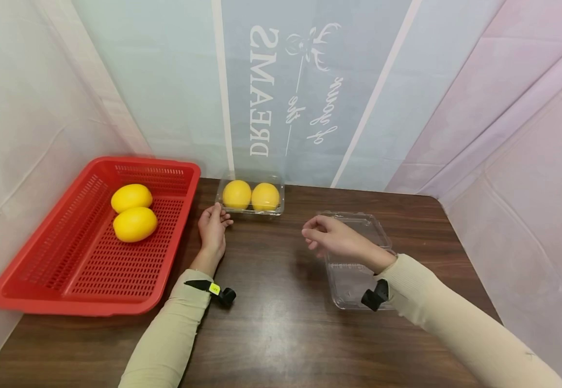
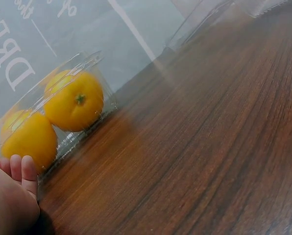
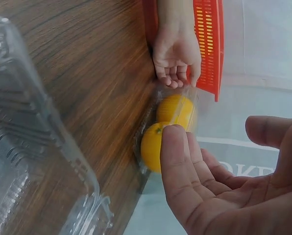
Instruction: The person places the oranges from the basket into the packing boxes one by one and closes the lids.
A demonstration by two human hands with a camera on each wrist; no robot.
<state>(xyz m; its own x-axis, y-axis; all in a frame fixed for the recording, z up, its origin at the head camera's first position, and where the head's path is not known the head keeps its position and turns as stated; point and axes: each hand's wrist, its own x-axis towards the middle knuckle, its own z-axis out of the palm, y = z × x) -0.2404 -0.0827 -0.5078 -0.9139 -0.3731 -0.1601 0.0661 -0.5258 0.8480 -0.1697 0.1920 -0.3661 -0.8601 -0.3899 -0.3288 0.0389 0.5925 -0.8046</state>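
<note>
Two yellow citrus-like fruits [image 1: 237,194] sit side by side in a clear plastic box [image 1: 273,212] at the back of the table; one shows a green stem end in the left wrist view. My left hand [image 1: 212,229] is at the box's left front corner, fingertips right at its edge and fingers loosely bent. My right hand [image 1: 336,237] hovers over a second clear plastic box [image 1: 356,288], which lies with its lid spread open. In the right wrist view, the right hand's fingers are relaxed, thumb apart, with nothing between them.
On the left stands a red perforated basket [image 1: 79,304] with two more yellow fruits [image 1: 135,224] inside. Behind the table hangs a printed cloth backdrop [image 1: 305,97]. The brown wooden table [image 1: 271,339] ends at its right edge beside a pale cloth wall [image 1: 543,178].
</note>
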